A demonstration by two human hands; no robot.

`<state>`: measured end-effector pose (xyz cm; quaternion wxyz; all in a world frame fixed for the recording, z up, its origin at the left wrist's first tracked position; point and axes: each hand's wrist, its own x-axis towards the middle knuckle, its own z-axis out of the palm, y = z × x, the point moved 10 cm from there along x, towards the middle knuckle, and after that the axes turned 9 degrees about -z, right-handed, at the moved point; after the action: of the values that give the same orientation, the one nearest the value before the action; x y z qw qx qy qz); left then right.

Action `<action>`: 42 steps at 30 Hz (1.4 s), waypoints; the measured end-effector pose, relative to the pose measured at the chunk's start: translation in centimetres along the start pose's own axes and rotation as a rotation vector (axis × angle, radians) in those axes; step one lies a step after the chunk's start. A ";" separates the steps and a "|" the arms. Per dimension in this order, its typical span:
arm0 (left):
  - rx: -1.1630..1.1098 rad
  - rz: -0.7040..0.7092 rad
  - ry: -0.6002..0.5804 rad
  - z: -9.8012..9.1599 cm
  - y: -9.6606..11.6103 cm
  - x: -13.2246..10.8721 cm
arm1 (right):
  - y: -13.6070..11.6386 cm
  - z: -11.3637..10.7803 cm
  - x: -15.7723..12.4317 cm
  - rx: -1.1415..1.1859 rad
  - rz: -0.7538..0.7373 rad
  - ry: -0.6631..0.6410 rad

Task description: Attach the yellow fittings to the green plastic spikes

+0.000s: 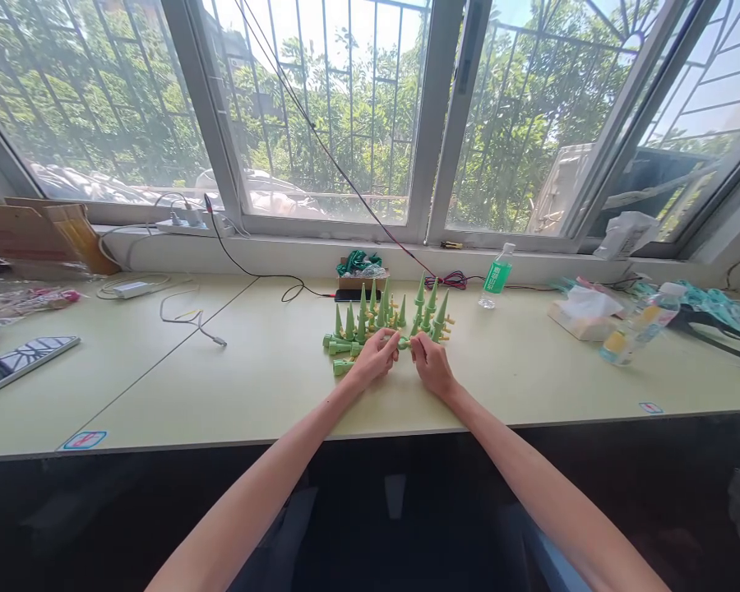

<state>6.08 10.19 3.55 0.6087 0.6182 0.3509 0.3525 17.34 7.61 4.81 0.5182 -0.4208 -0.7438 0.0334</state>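
Note:
My left hand and my right hand meet near the middle of the table, fingers closed. Between their fingertips is a small green plastic piece, mostly covered, so its full shape is hidden. Just beyond my hands stand several green cone-shaped plastic pieces with small yellow parts at their sides. Another upright group of green cones is behind my right hand. Beside my left wrist, green tube-like pieces lie on their sides.
The pale table runs along a barred window. Behind the cones are a phone and a small box of green material. To the right stand a water bottle, a tissue box and another bottle. A cable lies left.

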 end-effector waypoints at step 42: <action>0.333 0.270 0.208 -1.2 1.8 -0.5 | -0.2 -1.0 -0.1 -0.041 0.001 0.066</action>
<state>4.74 10.31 5.35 0.4062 0.7116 0.3791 0.4300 17.99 7.02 5.30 0.5336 -0.4326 -0.7267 0.0043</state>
